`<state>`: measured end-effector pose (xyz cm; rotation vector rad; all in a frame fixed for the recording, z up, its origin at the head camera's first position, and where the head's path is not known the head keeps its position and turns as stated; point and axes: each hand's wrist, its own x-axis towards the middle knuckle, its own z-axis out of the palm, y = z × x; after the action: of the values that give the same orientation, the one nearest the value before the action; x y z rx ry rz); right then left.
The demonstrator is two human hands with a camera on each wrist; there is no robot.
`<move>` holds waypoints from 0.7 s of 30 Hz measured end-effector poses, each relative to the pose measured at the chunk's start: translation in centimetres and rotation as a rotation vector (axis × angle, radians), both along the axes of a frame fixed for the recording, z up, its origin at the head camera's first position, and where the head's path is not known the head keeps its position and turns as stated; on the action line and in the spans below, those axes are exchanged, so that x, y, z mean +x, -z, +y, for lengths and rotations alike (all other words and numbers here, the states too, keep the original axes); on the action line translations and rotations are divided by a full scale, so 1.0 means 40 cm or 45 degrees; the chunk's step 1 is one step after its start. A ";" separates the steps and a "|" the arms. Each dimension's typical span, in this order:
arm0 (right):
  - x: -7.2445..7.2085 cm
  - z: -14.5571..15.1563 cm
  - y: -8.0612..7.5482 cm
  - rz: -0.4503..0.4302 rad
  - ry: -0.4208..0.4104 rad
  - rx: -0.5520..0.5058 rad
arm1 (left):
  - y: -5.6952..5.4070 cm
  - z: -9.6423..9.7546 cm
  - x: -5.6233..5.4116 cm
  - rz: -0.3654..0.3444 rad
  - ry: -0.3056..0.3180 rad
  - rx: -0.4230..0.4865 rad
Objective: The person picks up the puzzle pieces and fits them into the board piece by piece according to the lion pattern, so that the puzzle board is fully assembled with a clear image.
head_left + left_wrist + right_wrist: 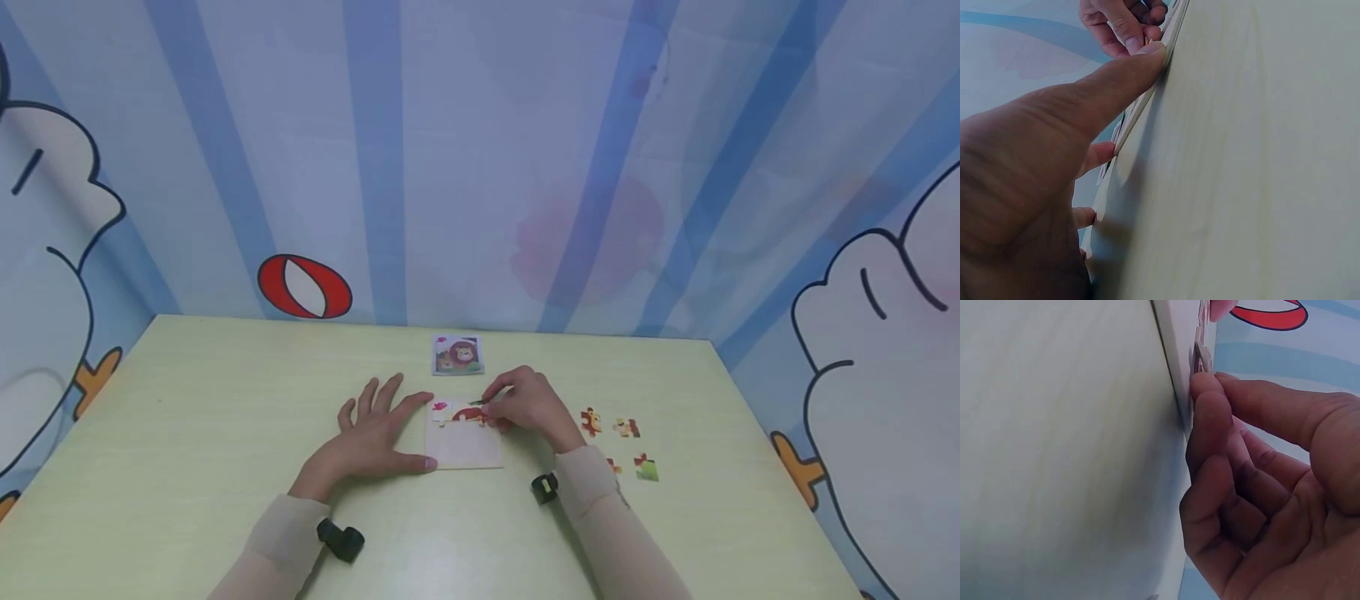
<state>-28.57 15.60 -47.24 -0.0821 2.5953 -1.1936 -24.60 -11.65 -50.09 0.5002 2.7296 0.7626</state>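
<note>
A square puzzle board [467, 450] lies on the table, its upper part covered by puzzle pieces [441, 411] with red and white print. My left hand [367, 444] is spread at the board's left side, thumb on the lower left corner and index fingertip at the upper left. Between the thumb and fingers of my right hand [531, 406] a small puzzle piece [1202, 357] is pinched, right over the board's upper right part. The fingers hide most of that piece and the board's corner there. In the left wrist view, the left thumb [1119, 84] presses along the board's edge.
Behind the board lies a picture card [457, 356] with a lion. Several loose pieces, among them a green and red one [646, 467] and an orange one [591, 422], lie right of the right hand. A printed curtain [465, 167] hangs behind the table [225, 383].
</note>
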 end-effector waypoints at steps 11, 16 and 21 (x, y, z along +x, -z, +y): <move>-0.005 -0.017 -0.008 0.023 0.017 0.207 | -0.001 0.001 0.002 -0.002 0.001 -0.004; -0.005 -0.020 -0.009 0.009 0.035 0.227 | 0.001 0.000 0.001 0.003 0.001 -0.004; -0.005 -0.014 -0.006 0.019 0.021 0.217 | -0.003 0.001 0.002 0.003 0.001 -0.001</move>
<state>-28.76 15.05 -47.00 -0.0352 2.7033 -0.9760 -24.52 -11.62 -49.99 0.5027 2.7320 0.7606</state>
